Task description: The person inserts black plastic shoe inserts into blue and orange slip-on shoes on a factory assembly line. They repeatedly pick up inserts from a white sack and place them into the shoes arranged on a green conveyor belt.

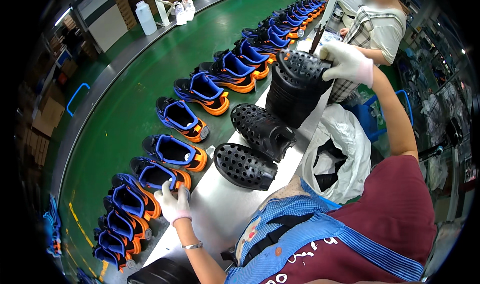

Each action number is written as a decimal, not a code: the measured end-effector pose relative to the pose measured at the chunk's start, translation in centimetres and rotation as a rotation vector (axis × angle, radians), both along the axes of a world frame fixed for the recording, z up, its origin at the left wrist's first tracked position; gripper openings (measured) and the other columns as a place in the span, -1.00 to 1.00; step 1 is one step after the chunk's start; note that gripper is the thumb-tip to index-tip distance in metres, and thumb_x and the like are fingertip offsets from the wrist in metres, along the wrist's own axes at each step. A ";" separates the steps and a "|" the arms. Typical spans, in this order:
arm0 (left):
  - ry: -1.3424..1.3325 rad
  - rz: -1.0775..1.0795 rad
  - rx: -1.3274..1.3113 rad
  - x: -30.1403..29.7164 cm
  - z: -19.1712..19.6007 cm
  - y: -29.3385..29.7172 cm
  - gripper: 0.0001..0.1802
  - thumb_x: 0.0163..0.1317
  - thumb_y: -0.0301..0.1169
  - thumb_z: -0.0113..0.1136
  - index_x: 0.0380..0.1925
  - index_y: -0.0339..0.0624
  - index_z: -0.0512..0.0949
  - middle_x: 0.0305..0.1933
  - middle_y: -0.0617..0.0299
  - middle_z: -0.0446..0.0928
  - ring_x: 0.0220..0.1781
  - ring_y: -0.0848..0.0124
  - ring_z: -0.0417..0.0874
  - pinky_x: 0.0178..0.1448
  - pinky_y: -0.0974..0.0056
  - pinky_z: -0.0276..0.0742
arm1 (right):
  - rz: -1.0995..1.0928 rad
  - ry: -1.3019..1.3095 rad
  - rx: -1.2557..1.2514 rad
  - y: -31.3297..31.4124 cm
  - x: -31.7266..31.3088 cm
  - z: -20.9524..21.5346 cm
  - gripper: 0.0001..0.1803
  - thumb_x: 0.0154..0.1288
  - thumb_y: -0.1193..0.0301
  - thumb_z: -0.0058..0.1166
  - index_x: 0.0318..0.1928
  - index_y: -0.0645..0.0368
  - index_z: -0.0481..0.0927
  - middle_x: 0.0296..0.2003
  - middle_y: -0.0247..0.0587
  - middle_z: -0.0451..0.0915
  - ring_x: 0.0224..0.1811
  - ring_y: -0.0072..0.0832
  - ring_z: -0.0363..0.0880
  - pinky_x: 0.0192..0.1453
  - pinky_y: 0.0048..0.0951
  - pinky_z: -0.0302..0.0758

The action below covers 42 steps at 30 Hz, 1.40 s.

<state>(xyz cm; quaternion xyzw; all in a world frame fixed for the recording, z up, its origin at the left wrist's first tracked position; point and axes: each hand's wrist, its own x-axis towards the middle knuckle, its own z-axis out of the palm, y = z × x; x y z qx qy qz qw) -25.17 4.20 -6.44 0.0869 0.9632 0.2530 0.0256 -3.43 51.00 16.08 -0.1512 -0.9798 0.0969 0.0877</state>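
My left hand [173,204], in a white glove, reaches to the heel of a black and blue shoe [154,175] with an orange sole. Its fingers are apart, at the shoe's collar; whether they press on it I cannot tell. Farther off to the right, my gloved right hand [348,64] is closed on the heel end of a black perforated plastic shoe tree [301,65], on top of a black stack [290,101]. Two more perforated shoe trees, one [262,129] beside the other [244,166], lie on the metal ledge between my hands.
A row of like shoes [202,91] runs along the green conveyor belt [115,109]. An open white sack [345,149] with black pieces inside stands right of the ledge [212,206]. Another person [377,29] stands at the far right. A white post [327,16] rises near the stack.
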 end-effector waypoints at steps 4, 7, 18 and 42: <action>0.307 -0.011 0.114 0.2 0.6 -1.7 -0.31 0.07 -0.24 0.38 0.23 -0.17 0.45 0.22 -0.11 0.37 0.17 -0.02 0.50 0.23 0.11 0.45 | -0.074 0.161 -0.040 -4.0 -1.4 3.7 -0.54 -0.03 0.41 0.39 -0.11 0.26 0.51 -0.25 -0.18 0.53 -0.22 -0.44 0.56 -0.08 -0.41 0.55; 0.088 -0.108 0.598 0.4 4.2 0.1 -0.23 0.17 -0.23 0.34 0.33 -0.32 0.30 0.28 -0.07 0.32 0.26 0.06 0.45 0.33 0.09 0.38 | 0.166 0.216 -0.108 -9.0 -4.0 4.0 -0.49 -0.07 0.41 0.43 -0.07 0.24 0.52 -0.23 -0.24 0.54 -0.18 -0.47 0.58 -0.06 -0.44 0.56; -0.437 -0.120 2.014 3.6 8.1 -0.9 -0.40 0.45 -0.01 -0.02 0.28 -0.22 0.32 0.01 0.04 0.57 0.04 0.20 0.62 0.15 0.12 0.59 | 0.775 -0.228 -0.358 -29.2 -16.1 -5.3 -0.48 0.12 0.14 0.23 -0.07 0.32 0.53 -0.24 0.09 0.54 -0.14 -0.02 0.57 -0.04 -0.17 0.53; 0.250 -0.092 0.320 -0.1 -1.3 -2.6 -0.67 0.10 -0.29 0.31 -0.11 -0.08 0.60 0.02 0.24 0.54 -0.02 0.11 0.58 -0.02 0.10 0.56 | 0.744 -0.509 0.222 -35.8 -29.5 -11.4 -0.59 0.23 0.14 0.07 -0.36 0.30 0.69 -0.38 0.14 0.67 -0.26 0.01 0.69 -0.11 -0.12 0.60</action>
